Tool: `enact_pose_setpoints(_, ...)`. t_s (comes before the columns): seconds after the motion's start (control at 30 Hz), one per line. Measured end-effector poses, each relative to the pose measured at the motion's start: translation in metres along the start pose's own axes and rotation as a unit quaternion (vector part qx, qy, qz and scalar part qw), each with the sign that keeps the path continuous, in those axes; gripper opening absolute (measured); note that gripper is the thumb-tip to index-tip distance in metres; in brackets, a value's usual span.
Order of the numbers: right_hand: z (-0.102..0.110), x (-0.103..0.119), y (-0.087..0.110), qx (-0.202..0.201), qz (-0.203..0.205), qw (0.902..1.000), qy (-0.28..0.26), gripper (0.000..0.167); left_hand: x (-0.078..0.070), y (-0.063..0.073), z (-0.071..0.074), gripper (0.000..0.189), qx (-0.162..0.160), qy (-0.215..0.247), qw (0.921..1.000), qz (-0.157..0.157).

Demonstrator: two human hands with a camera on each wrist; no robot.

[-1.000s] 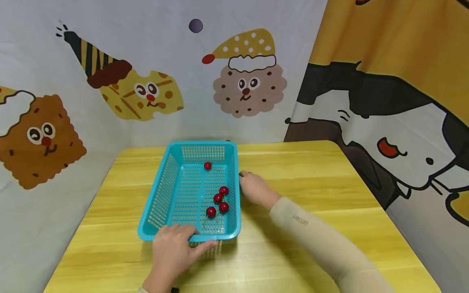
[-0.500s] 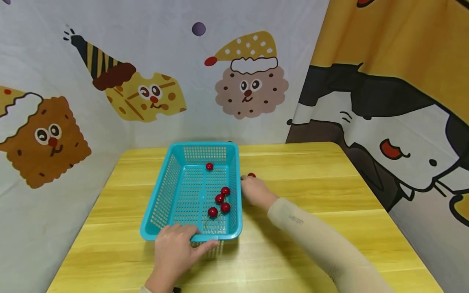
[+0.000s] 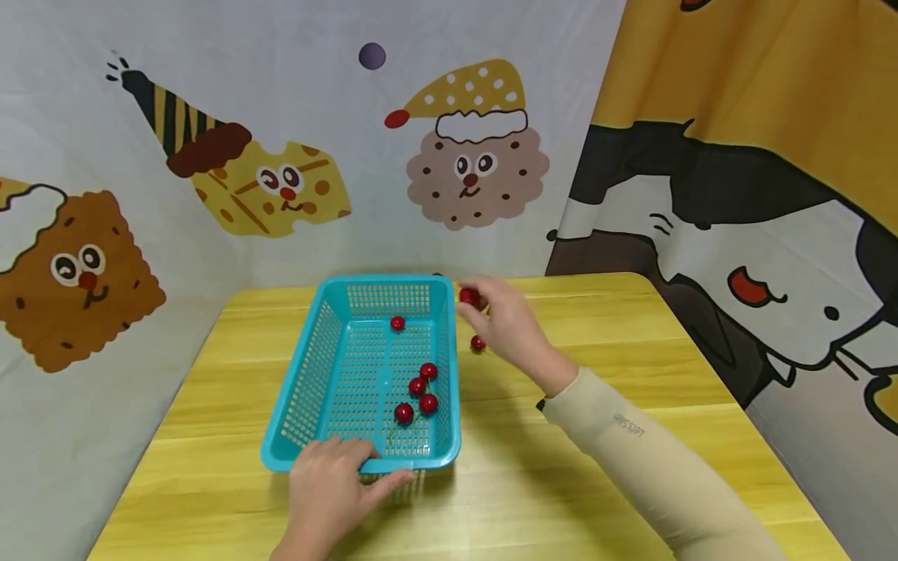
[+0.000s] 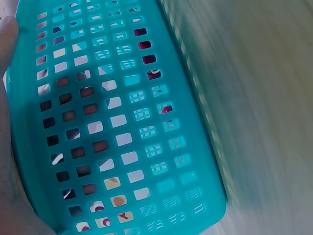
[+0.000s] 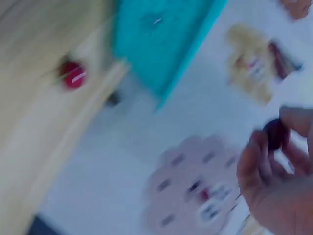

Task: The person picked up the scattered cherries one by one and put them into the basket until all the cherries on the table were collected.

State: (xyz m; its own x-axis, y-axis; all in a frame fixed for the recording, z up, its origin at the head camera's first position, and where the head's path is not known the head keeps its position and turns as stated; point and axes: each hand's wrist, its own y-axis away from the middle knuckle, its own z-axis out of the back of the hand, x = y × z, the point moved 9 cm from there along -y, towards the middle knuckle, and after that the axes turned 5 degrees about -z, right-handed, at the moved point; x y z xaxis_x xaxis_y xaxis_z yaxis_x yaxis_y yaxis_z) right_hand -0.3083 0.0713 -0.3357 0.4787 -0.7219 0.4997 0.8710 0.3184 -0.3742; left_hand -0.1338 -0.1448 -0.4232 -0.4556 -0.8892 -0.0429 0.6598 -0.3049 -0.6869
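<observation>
A blue plastic basket (image 3: 382, 343) with a mesh of holes stands on the table. My left hand (image 3: 330, 487) grips its near rim, fingers over the edge and thumb in front. Several red cherries lie inside, four-sided mesh under them; one cherry (image 3: 397, 323) is near the far end, the others, such as this cherry (image 3: 403, 414), at the right. Beyond the basket's right rim, my right hand (image 3: 512, 323) is raised, pinching a cherry (image 5: 277, 134) between thumb and fingers. Below that hand another cherry (image 3: 478, 344) with a stem rests on the table.
The wood-grain table (image 3: 596, 467) extends on both sides of the basket. A cartoon-printed cloth (image 3: 281, 47) hangs behind its far edge, and a yellow curtain-like cloth (image 3: 758, 78) is at the right. The right wrist view is blurred.
My right hand has risen from beside the basket's right wall and moved away from me, now with a cherry pinched. The cherry on the table has come fully into sight. My left hand stays put.
</observation>
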Motion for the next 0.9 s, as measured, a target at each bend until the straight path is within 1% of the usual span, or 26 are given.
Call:
enact_pose_setpoints(0.03,-0.01,0.015,0.001,0.023,0.029,0.9993,0.002,0.037,0.0,0.0,0.001,0.075,0.001,-0.001,1.0,-0.001)
enact_pose_setpoints(0.07,-0.023,0.029,0.003,0.054,0.055,0.997,0.007,0.037,0.0,0.0,0.001,0.075,0.001,-0.002,1.0,-0.002)
enact_pose_setpoints(0.13,-0.057,0.047,0.01,0.12,0.09,0.9879,0.04,0.036,0.0,-0.001,0.002,0.074,-0.001,-0.001,1.0,-0.005)
enact_pose_setpoints(0.17,-0.073,0.05,0.013,0.152,0.094,0.9821,0.06,0.036,0.0,-0.002,0.003,0.074,-0.001,0.0,1.0,-0.005)
enact_pose_setpoints(0.23,-0.101,0.05,0.018,0.202,0.088,0.9702,0.101,0.036,-0.001,-0.002,0.002,0.072,-0.002,0.003,1.0,-0.005)
enact_pose_setpoints(0.3,-0.119,0.045,0.021,0.233,0.077,0.9605,0.131,0.036,-0.002,-0.003,0.002,0.07,-0.001,0.003,1.0,-0.006)
enact_pose_setpoints(0.33,-0.124,0.043,0.022,0.241,0.074,0.9576,0.139,0.037,-0.002,-0.002,0.002,0.069,0.0,0.003,1.0,-0.005)
enact_pose_setpoints(0.43,-0.131,0.041,0.023,0.243,0.073,0.9568,0.142,0.038,-0.001,-0.001,0.002,0.069,-0.001,-0.001,1.0,-0.005)
enact_pose_setpoints(0.6,-0.133,0.04,0.024,0.237,0.068,0.9588,0.141,0.04,0.001,0.0,0.002,0.072,0.002,-0.006,1.0,-0.002)
enact_pose_setpoints(0.7,-0.132,0.038,0.024,0.233,0.07,0.9599,0.139,0.04,0.0,0.0,0.0,0.07,0.008,-0.006,0.9999,-0.001)
enact_pose_setpoints(0.8,-0.126,0.039,0.023,0.217,0.08,0.9672,0.105,0.038,0.0,0.0,0.0,0.068,0.011,-0.005,0.9999,-0.001)
enact_pose_setpoints(0.9,-0.114,0.038,0.02,0.191,0.091,0.9756,0.06,0.034,-0.001,0.0,0.001,0.07,0.009,-0.003,1.0,-0.001)
